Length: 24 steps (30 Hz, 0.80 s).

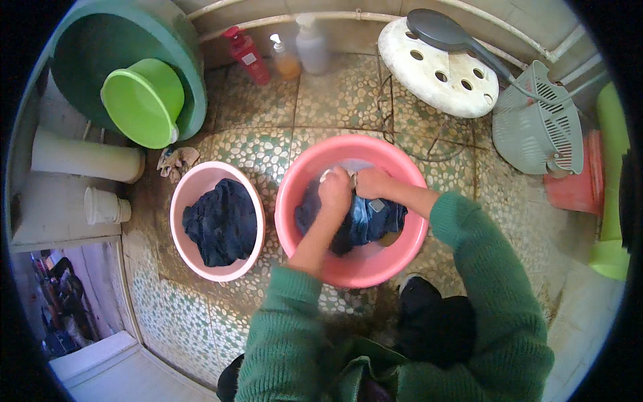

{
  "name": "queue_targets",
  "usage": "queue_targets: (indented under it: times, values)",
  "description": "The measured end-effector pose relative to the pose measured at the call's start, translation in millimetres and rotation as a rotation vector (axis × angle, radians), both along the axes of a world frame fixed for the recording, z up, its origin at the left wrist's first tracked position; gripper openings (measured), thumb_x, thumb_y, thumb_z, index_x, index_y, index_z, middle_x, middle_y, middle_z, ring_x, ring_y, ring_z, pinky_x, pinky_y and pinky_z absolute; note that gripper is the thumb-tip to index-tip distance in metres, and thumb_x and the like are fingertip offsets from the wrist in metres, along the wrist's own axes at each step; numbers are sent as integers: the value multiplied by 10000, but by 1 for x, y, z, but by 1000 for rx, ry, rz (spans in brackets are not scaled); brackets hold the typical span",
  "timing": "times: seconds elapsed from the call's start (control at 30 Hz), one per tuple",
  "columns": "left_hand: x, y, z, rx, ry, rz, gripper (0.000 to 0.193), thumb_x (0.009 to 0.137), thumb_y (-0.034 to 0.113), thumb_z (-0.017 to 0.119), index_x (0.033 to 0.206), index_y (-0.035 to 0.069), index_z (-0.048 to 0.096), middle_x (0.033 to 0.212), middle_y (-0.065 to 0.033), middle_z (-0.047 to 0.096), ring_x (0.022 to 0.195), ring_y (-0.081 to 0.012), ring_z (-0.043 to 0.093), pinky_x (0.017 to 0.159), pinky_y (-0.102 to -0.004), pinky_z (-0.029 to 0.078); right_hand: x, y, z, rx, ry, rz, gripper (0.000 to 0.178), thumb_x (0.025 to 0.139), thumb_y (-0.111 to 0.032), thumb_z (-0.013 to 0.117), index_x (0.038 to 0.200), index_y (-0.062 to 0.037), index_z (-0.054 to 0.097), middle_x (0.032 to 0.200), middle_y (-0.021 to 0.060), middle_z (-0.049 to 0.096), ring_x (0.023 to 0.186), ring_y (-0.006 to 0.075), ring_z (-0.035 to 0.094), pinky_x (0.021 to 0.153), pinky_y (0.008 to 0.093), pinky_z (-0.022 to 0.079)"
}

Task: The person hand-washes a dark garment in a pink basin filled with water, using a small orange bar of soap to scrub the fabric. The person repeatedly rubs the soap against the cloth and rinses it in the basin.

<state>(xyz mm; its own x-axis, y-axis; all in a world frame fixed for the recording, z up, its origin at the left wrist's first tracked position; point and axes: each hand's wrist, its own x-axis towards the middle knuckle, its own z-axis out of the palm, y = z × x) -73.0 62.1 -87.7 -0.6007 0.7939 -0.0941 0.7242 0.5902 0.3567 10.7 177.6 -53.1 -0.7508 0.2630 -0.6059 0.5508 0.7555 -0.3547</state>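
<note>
A denim garment (362, 218), dark blue with a paler patch and a small grey label, lies wet in cloudy water in a large pink basin (284, 228). Over the basin's far half, my left hand (335, 191) is closed on the garment's bunched cloth. Close beside it, my right hand (372, 183) also grips the cloth, its fingers partly hidden. Something whitish shows at my left fingertips, foam or pale cloth, I cannot tell which. A smaller pale pink basin (177, 231) to the left holds a dark, crumpled garment (221, 221).
A light green bucket (127, 100) sits in a big dark green tub (80, 53) at far left. Several pump bottles, one red (246, 57), line the far wall. A white stool (429, 80) bears a grey shower head (435, 30). A grey basket (529, 127) stands right.
</note>
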Motion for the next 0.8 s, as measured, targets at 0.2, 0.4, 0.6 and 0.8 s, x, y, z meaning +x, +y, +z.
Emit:
queue_targets:
  times: [0.2, 0.4, 0.6, 0.8]
  values:
    - [-31, -4, 125, 252, -809, 73, 111, 836, 80, 652, 772, 43, 569, 763, -94, 670, 656, -180, 656, 551, -325, 538, 49, 14, 6, -435, 703, -311, 320, 882, -82, 675, 1175, 20, 598, 1113, 124, 672, 1066, 222, 634, 930, 382, 493]
    - [-24, -17, 160, 513, -1096, 194, 149, 825, 7, 605, 724, 84, 527, 710, -44, 633, 601, -123, 591, 489, -273, 463, 23, -10, 62, -587, 864, -277, 374, 910, -319, 696, 1100, -1, 644, 947, 85, 698, 870, 147, 640, 765, 338, 528]
    - [-47, -34, 141, 279, -438, -11, 149, 769, 23, 630, 660, 81, 546, 667, -50, 635, 562, -130, 583, 456, -281, 427, 20, -2, 102, -419, 889, -282, 154, 898, -79, 583, 830, 13, 686, 720, 21, 658, 661, 74, 607, 618, 271, 507]
    - [-15, -18, 153, 350, -697, 128, 51, 798, 16, 608, 760, 17, 642, 656, -63, 629, 490, -137, 557, 428, -269, 399, 40, -4, 103, -714, 901, -463, 172, 931, -167, 648, 916, 3, 665, 827, 19, 688, 720, 54, 601, 637, 228, 488]
